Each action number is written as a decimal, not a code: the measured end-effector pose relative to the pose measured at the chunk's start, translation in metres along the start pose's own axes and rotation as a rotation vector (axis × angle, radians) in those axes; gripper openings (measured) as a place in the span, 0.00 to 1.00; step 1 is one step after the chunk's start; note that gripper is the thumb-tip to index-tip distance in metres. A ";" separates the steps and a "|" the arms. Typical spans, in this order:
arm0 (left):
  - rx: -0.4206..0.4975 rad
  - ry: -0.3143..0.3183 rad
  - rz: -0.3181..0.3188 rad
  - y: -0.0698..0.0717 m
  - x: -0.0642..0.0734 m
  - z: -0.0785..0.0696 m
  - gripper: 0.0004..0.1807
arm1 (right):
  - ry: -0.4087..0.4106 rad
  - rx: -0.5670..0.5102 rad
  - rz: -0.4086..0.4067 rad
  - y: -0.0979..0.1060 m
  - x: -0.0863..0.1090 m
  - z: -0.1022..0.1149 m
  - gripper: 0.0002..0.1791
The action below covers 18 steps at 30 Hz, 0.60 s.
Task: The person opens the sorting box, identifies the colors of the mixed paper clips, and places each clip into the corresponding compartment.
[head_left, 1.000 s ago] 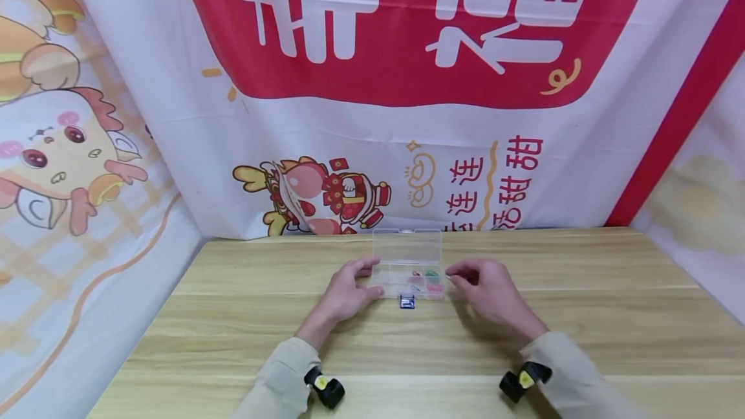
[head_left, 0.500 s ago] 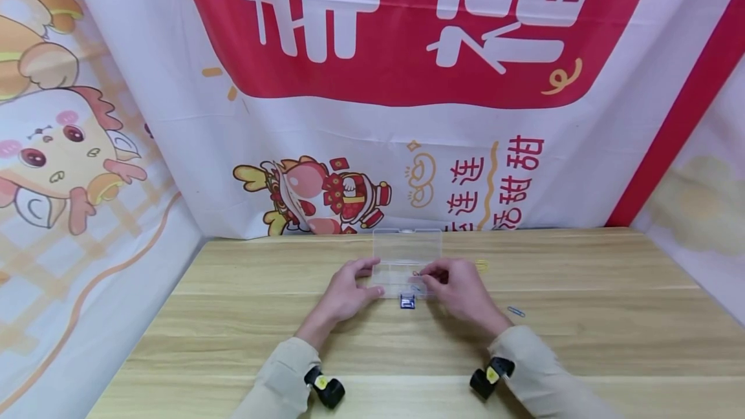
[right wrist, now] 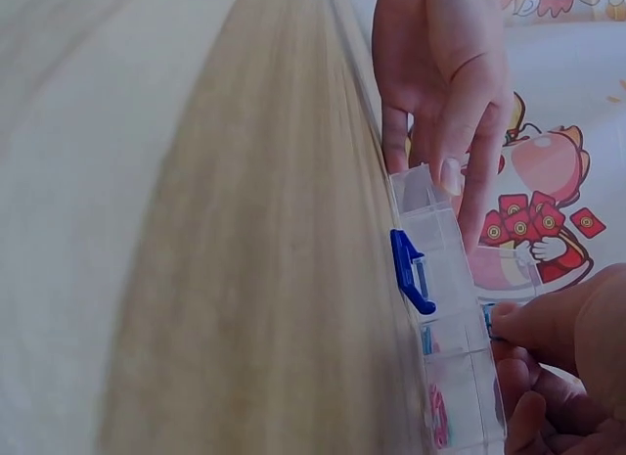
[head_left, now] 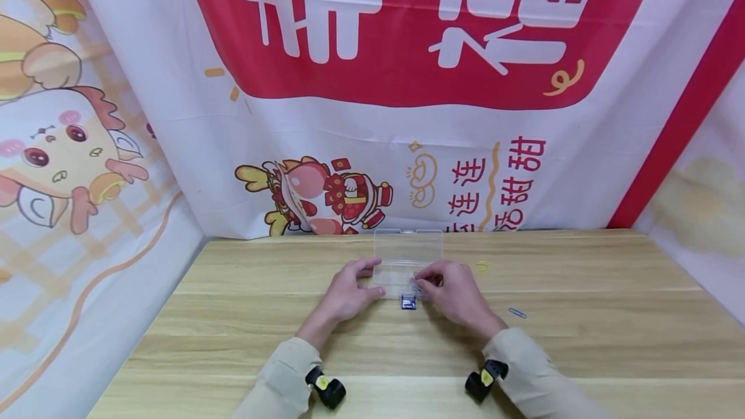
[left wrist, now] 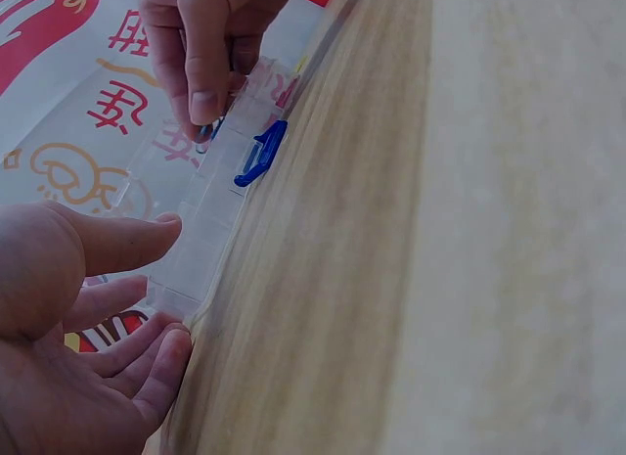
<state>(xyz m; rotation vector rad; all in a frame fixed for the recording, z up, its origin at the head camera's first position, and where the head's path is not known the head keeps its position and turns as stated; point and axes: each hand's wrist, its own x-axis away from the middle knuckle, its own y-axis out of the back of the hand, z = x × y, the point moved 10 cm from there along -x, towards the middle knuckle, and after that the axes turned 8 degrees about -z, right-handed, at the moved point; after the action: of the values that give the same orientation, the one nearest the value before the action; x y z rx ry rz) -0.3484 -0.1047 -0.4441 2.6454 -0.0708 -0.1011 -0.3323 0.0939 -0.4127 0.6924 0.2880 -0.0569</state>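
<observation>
A clear plastic compartment box stands on the table with its lid raised at the back and a blue latch at its front. My left hand holds the box's left end, thumb at the front and fingers around the side. Over the right half, my right hand pinches a small blue paper clip between thumb and forefinger, mostly covered by the fingers. In the right wrist view, pink paper clips and a blue paper clip lie in separate compartments.
On the wooden table, a blue paper clip lies to the right of my right hand. Yellow paper clips lie behind it. A printed cloth hangs at the table's back edge, close behind the lid.
My right hand has moved left from beside the box to over its compartments, uncovering the yellow clips and the blue clip on the table. My left hand has stayed on the box.
</observation>
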 end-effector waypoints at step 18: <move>-0.018 0.010 -0.002 -0.002 0.000 0.002 0.35 | -0.014 0.058 0.003 0.063 0.017 -0.032 0.11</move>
<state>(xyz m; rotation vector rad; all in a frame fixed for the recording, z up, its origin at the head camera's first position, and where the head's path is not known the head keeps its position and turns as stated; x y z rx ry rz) -0.3489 -0.1043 -0.4468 2.6275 -0.0643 -0.0888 -0.3143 0.1630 -0.4017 0.7497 0.2732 -0.0675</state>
